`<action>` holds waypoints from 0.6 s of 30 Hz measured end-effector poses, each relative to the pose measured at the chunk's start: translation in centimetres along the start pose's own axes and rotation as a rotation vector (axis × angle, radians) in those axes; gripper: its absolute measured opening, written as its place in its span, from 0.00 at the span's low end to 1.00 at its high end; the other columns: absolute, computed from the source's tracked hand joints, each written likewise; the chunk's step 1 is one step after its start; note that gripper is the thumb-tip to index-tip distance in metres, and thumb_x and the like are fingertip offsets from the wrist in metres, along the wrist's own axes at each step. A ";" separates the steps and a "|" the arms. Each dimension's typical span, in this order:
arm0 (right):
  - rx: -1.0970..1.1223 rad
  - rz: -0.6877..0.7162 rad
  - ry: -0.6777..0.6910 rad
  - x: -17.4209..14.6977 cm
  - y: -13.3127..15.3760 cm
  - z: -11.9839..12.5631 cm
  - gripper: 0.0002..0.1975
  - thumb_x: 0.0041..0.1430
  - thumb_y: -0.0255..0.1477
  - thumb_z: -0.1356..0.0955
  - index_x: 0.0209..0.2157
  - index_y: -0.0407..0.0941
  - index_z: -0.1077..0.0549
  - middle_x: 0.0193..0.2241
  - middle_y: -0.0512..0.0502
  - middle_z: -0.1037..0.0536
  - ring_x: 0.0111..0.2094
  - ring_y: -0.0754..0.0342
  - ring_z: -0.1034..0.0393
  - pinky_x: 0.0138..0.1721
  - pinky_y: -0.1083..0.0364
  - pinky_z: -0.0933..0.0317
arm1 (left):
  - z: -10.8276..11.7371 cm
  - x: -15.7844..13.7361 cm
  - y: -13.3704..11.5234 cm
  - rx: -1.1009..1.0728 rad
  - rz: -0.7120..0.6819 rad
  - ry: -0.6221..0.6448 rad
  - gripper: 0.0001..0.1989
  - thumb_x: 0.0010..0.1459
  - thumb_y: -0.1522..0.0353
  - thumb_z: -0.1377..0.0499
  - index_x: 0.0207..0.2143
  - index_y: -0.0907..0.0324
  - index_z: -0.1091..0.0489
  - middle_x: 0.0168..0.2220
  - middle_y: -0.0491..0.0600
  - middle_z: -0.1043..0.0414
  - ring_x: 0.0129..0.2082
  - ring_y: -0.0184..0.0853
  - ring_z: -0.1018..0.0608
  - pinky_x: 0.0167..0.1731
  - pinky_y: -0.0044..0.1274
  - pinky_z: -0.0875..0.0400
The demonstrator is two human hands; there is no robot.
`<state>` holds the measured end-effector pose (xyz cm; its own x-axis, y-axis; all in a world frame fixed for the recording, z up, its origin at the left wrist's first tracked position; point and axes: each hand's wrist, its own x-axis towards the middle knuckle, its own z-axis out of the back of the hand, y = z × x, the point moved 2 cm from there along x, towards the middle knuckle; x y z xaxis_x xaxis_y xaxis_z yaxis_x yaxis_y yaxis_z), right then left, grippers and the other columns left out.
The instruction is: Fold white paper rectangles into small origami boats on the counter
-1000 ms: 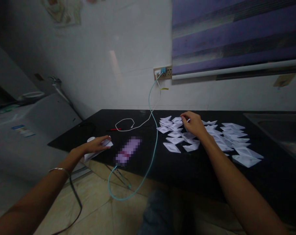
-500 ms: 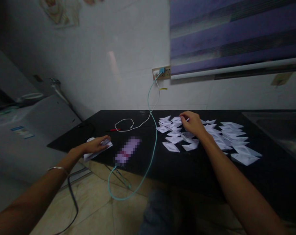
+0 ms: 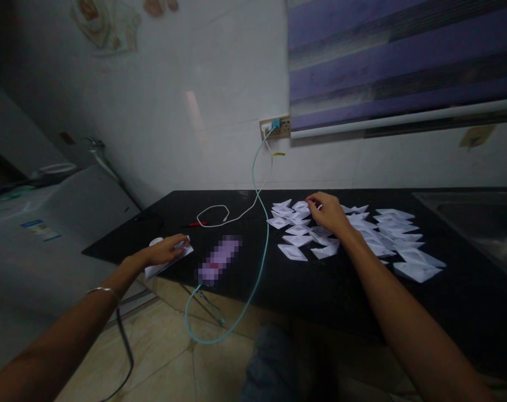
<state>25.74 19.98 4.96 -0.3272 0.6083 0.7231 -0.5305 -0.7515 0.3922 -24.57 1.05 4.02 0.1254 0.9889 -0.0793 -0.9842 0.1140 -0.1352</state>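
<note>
My left hand rests at the left part of the black counter, its fingers curled on white paper that shows around and under it. Over the back rows of folded white paper boats, my right hand is lowered with thumb and fingertips close together. They are at the end of a paper boat in the back row and seem to pinch it. Several boats lie in slanting columns, partly covered by my right hand and wrist. One boat sits nearest the front right.
A blurred purple phone-like object lies on the black counter, with a light-blue cable looping over the front edge. Behind it are a white cable and a red pen. A metal sink is at right.
The camera view has shifted slightly. Both hands stay in nearly the same places, on the paper and at the back-row boat.
</note>
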 end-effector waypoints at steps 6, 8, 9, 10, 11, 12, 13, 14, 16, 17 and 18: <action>0.006 -0.012 0.007 -0.1 -0.1 0.0 0.10 0.58 0.26 0.37 0.35 0.42 0.23 0.33 0.41 0.21 0.31 0.50 0.28 0.35 0.53 0.36 | 0.4 -0.5 -0.8 -0.004 0.072 0.012 0.27 0.47 0.62 0.44 0.50 0.59 0.33 0.49 0.55 0.26 0.49 0.46 0.24 0.50 0.33 0.31; 0.004 -0.011 0.007 -0.1 -0.2 -0.1 0.10 0.58 0.26 0.37 0.35 0.41 0.23 0.33 0.42 0.21 0.30 0.51 0.29 0.35 0.53 0.36 | 0.2 -0.6 -0.7 -0.003 0.072 0.005 0.31 0.46 0.63 0.45 0.55 0.60 0.37 0.52 0.56 0.28 0.50 0.47 0.24 0.50 0.33 0.30; 0.002 -0.009 0.008 -0.1 -0.3 -0.1 0.10 0.58 0.26 0.37 0.35 0.41 0.23 0.33 0.41 0.21 0.30 0.51 0.29 0.35 0.53 0.36 | 0.0 -0.7 -0.5 -0.002 0.072 -0.006 0.33 0.46 0.64 0.45 0.58 0.61 0.39 0.53 0.57 0.28 0.51 0.47 0.24 0.50 0.33 0.30; -0.001 -0.008 0.009 0.0 -0.3 -0.1 0.10 0.58 0.26 0.37 0.35 0.41 0.23 0.33 0.41 0.21 0.30 0.51 0.29 0.35 0.53 0.36 | -0.3 -0.7 -0.1 0.002 0.074 -0.021 0.35 0.46 0.65 0.46 0.59 0.61 0.40 0.54 0.58 0.28 0.53 0.47 0.25 0.51 0.34 0.30; -0.004 -0.008 0.011 0.0 -0.3 -0.1 0.10 0.58 0.26 0.37 0.35 0.41 0.23 0.33 0.41 0.21 0.30 0.51 0.29 0.35 0.53 0.36 | -0.7 -0.8 0.3 0.009 0.079 -0.037 0.36 0.46 0.65 0.46 0.60 0.62 0.41 0.54 0.59 0.29 0.54 0.48 0.26 0.52 0.35 0.31; -0.007 -0.008 0.012 0.0 -0.3 -0.1 0.10 0.58 0.26 0.37 0.35 0.41 0.23 0.33 0.41 0.21 0.30 0.51 0.29 0.35 0.53 0.36 | -1.2 -0.9 0.8 0.024 0.083 -0.046 0.36 0.45 0.66 0.47 0.60 0.63 0.40 0.55 0.60 0.29 0.56 0.49 0.28 0.54 0.36 0.32; -0.009 -0.007 0.013 0.0 -0.3 -0.1 0.10 0.58 0.26 0.37 0.35 0.41 0.23 0.33 0.41 0.21 0.30 0.51 0.29 0.35 0.53 0.36 | -1.7 -0.9 1.3 0.043 0.090 -0.042 0.36 0.45 0.66 0.47 0.59 0.65 0.39 0.56 0.62 0.30 0.59 0.50 0.30 0.57 0.37 0.34; -0.009 -0.008 0.013 -0.1 -0.3 -0.1 0.10 0.58 0.25 0.37 0.35 0.41 0.23 0.33 0.41 0.21 0.30 0.51 0.29 0.35 0.53 0.36 | -2.2 -1.0 2.0 0.057 0.107 -0.037 0.35 0.44 0.67 0.47 0.58 0.66 0.38 0.58 0.64 0.32 0.60 0.51 0.32 0.58 0.39 0.36; -0.006 -0.011 0.006 -0.1 -0.2 -0.1 0.10 0.58 0.26 0.37 0.35 0.41 0.23 0.32 0.41 0.21 0.30 0.51 0.29 0.36 0.52 0.36 | -2.9 -1.2 3.1 0.070 0.130 -0.030 0.36 0.43 0.69 0.48 0.58 0.69 0.39 0.60 0.67 0.36 0.63 0.52 0.34 0.61 0.40 0.39; -0.004 -0.012 0.005 -0.1 -0.3 -0.1 0.10 0.58 0.26 0.37 0.35 0.41 0.23 0.32 0.41 0.21 0.30 0.51 0.29 0.36 0.52 0.36 | -3.0 -1.2 3.4 0.070 0.137 -0.046 0.37 0.43 0.70 0.48 0.59 0.71 0.41 0.62 0.67 0.38 0.63 0.51 0.35 0.62 0.39 0.41; -0.002 -0.011 0.003 -0.1 -0.3 -0.1 0.10 0.58 0.26 0.37 0.35 0.41 0.23 0.32 0.41 0.21 0.30 0.51 0.29 0.36 0.52 0.36 | -2.8 -1.3 3.6 0.069 0.142 -0.057 0.38 0.43 0.70 0.49 0.60 0.71 0.43 0.63 0.67 0.40 0.64 0.51 0.36 0.62 0.39 0.42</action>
<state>25.84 20.17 4.74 -0.3238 0.6174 0.7169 -0.5357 -0.7442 0.3990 -27.95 -0.05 0.84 -0.0213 0.9991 -0.0368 -0.9980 -0.0234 -0.0582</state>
